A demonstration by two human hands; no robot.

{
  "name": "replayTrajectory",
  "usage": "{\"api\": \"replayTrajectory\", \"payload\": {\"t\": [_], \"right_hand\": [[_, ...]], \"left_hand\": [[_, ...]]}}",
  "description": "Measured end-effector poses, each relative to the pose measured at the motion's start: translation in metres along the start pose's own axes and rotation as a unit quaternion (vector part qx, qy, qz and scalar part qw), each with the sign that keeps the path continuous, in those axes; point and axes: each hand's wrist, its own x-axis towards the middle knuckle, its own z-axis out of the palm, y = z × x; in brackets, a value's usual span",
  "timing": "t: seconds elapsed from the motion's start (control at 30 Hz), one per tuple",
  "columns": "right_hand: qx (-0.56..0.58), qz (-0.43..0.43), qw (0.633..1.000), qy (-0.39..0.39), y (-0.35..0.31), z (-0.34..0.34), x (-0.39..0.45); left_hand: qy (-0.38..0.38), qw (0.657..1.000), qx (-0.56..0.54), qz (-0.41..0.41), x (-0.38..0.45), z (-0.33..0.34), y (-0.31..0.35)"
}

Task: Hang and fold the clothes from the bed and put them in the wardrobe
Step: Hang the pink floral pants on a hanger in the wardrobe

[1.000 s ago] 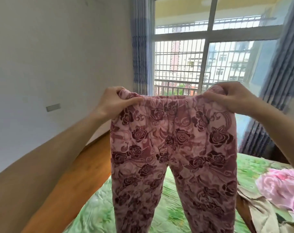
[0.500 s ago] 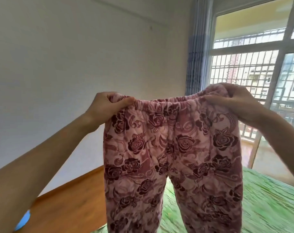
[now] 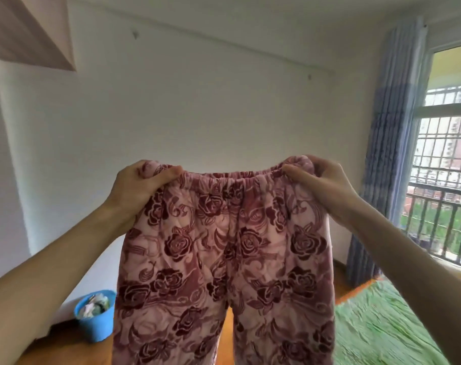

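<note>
A: In the head view, what are the hands doing with the pink rose-print trousers (image 3: 224,259)?

B: The left hand (image 3: 137,188) is pinching the left end of the elastic waistband, its fingers (image 3: 168,175) curled over the fabric. The right hand (image 3: 326,185) is pinching the right end the same way. The trousers are hanging flat in front of the person, legs down, above the floor and the near-left edge of the bed (image 3: 387,325).

A: What is differing from half a second ago?

B: The grip is staying the same, but the view is swinging left. The window (image 3: 445,167) and blue curtain (image 3: 392,154) are sitting further right, only a green strip of bed is showing, and a blue bucket (image 3: 97,322) is appearing on the floor at the left.
</note>
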Motion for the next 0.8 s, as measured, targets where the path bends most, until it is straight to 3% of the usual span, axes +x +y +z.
{"api": "replayTrajectory", "payload": {"t": [0.33,0.8], "right_hand": [[0.155,-0.027,0.987,-0.036,0.021,0.151,0.071],[0.316,-0.047,0.928,-0.193,0.021,0.322,0.164]], "left_hand": [[0.176,0.982,0.064,0.029,0.006,-0.105,0.010],[0.300,0.932,0.188,0.076,0.017,-0.203,0.055]]}}
